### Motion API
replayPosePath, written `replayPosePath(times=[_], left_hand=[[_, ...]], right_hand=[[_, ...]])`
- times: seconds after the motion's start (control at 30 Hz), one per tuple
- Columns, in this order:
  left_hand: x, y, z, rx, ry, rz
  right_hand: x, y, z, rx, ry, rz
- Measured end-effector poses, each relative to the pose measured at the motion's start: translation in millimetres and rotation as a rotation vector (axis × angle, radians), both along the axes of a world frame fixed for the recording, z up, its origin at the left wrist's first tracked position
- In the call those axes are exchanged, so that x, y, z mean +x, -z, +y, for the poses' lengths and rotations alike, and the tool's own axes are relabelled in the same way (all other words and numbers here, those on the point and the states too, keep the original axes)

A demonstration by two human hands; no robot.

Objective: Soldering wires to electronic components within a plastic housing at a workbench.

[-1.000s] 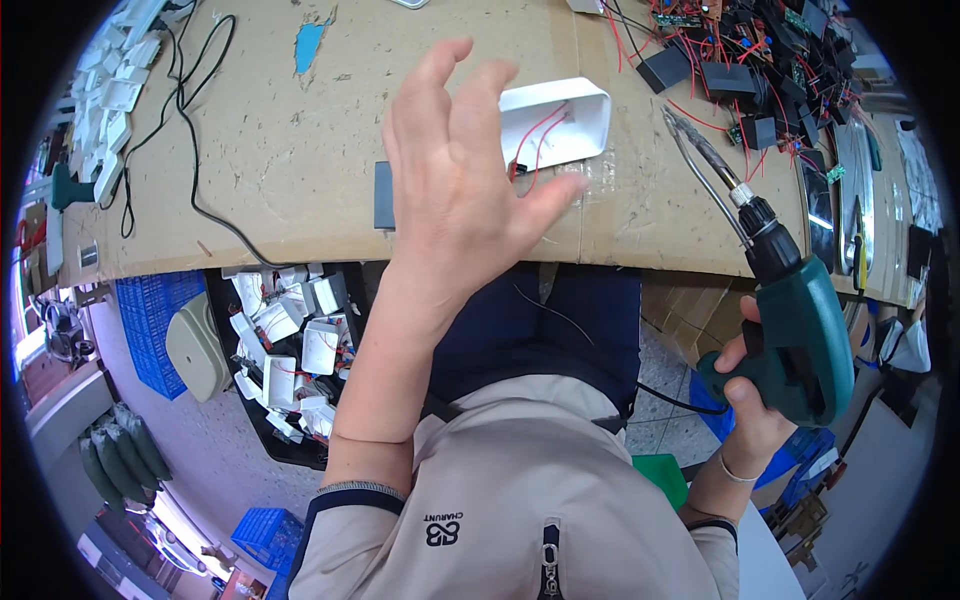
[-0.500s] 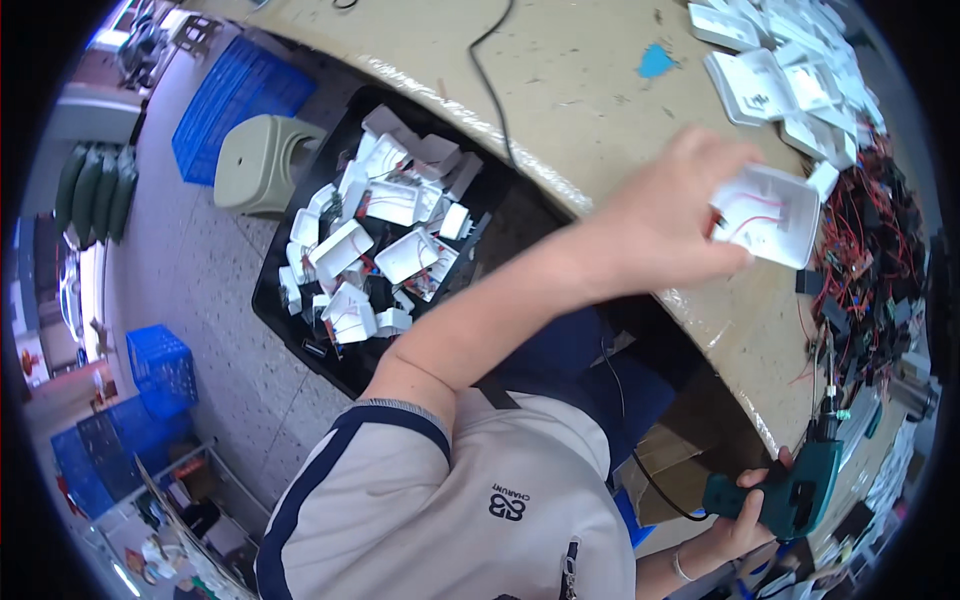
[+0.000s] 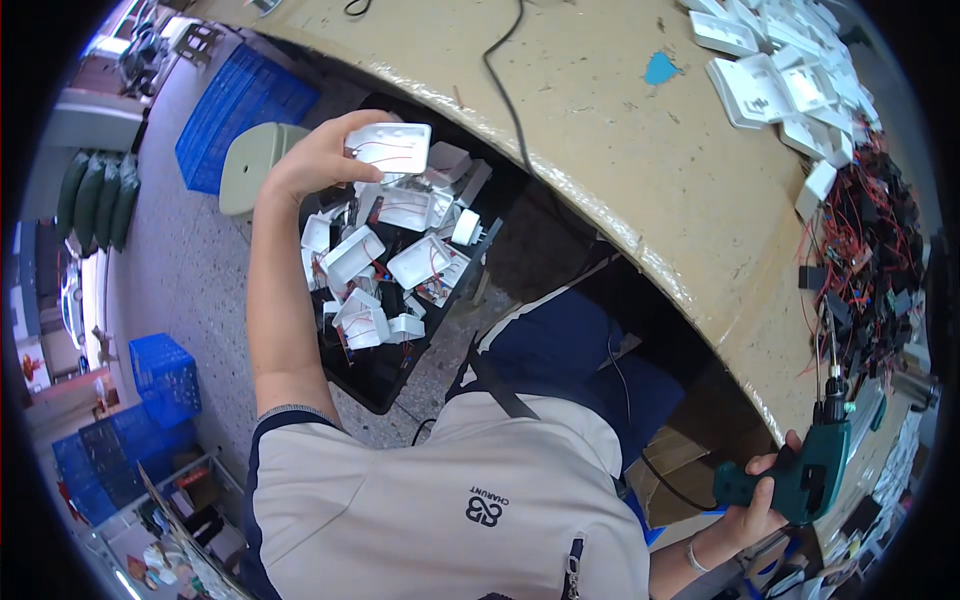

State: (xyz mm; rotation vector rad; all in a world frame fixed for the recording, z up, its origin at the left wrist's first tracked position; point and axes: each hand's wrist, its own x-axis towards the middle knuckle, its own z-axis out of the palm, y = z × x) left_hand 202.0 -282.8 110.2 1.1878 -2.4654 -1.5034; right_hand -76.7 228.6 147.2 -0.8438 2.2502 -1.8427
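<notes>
My left hand (image 3: 318, 160) grips a small white plastic case (image 3: 408, 150) with thin red wires inside. It holds the case over the far end of a black bin (image 3: 385, 385) on the floor. Similar white cases (image 3: 355, 255), some with wires and circuit boards, fill the bin. My right hand (image 3: 752, 508) is closed round the handle of a green soldering gun (image 3: 825, 465) at the table's edge on the right. The gun's thin metal tip points away toward a heap of small dark parts with red wires (image 3: 865, 260).
Several white case shells (image 3: 760, 88) lie piled at the table's (image 3: 590, 130) far right. A black cord (image 3: 495, 75) crosses the tabletop. Left of the bin stand a pale stool (image 3: 245, 170) and a blue crate (image 3: 235, 115). More blue crates (image 3: 165, 375) sit farther left.
My left hand has carried the white case from above the table on the right, leftward to over the black bin. My right hand keeps the soldering gun in almost the same place.
</notes>
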Motion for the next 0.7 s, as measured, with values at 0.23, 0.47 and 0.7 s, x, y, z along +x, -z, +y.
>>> replayPosePath(times=[0.23,0.47,0.7], left_hand=[[-14.2,78.2,9.3,-0.741,0.125,-0.075],[-89.7,32.5,107.6,-0.093,0.588,0.059],[-143.6,18.2,168.9,0.066,0.922,0.204]], right_hand=[[15.2,9.3,1.9,-0.149,0.078,-0.172],[23.5,16.8,-6.0,-0.243,0.162,-0.253],[24.0,21.6,3.0,-0.288,0.205,-0.328]])
